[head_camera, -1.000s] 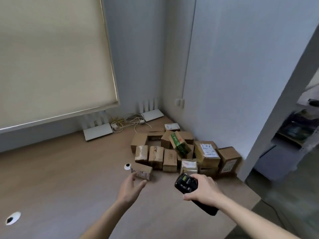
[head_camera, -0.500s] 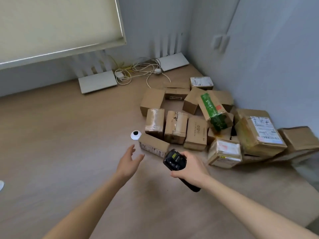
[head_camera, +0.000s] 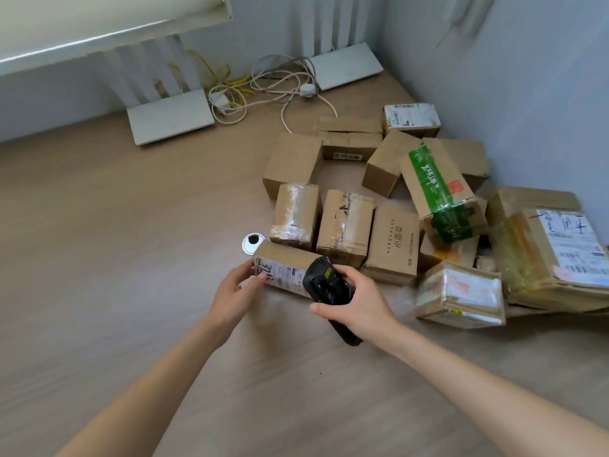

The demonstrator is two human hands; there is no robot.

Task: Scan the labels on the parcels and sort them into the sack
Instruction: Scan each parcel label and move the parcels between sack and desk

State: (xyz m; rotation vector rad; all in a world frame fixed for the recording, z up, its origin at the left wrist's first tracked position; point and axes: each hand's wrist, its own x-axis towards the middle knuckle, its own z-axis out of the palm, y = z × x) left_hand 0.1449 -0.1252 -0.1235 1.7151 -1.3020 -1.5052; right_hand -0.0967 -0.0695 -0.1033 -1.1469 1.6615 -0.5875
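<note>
One labelled parcel at frame centre: your left hand pinches its end, fingers curled; your right hand grips the scanner. Scanning step; next, aim at its label.

Brown cardboard parcels lie clustered by the wall, the nearest parcel showing its label.

Grip point: the left hand holds the left end of the labelled parcel. Left of the grip and nearer the person is open wooden surface — free passage. Just beyond the grip lies a round grommet. To its right, the scanner in the right hand overlaps the parcel; further beyond, taped boxes block the parcel's far side.
</note>
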